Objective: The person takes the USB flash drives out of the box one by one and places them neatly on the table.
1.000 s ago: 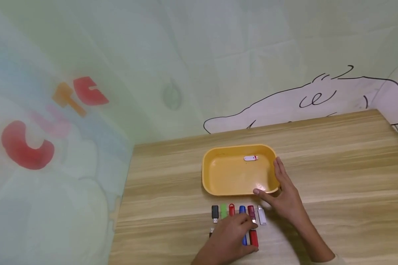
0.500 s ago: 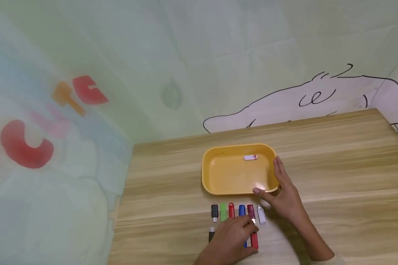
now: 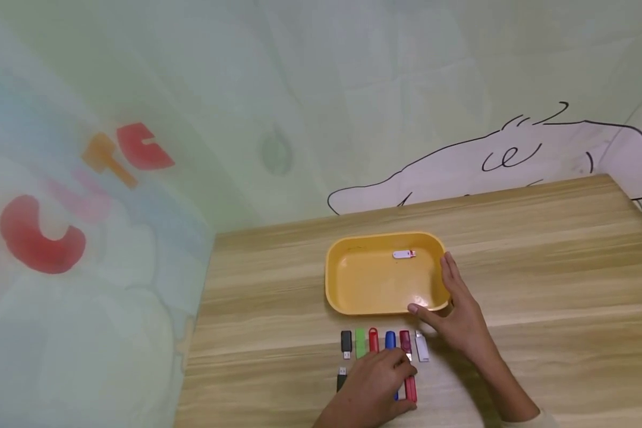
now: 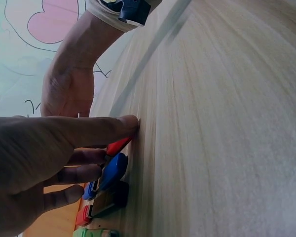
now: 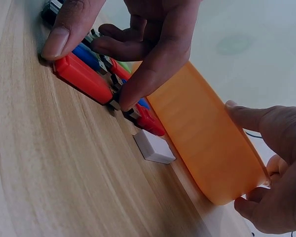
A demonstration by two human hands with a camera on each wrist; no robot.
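Note:
My left hand pinches a red USB stick lengthwise, thumb at one end and a fingertip at the other, low over the table. My right hand holds the near right corner of a yellow plastic tray, thumb at the front rim and fingers along the right side. A white USB stick with a red mark lies in the tray. Between tray and left hand runs a row of USB sticks: black, green, red, blue, dark red and white.
In a second row, a black USB stick and a blue one are partly hidden by my left hand. Everything stands on a wood-grain table. Printed wall sheets rise behind it and on the left.
My left hand has shifted slightly to the right and nearer me, and the red USB stick under its fingers has moved slightly toward me. My right hand and the tray stay in place.

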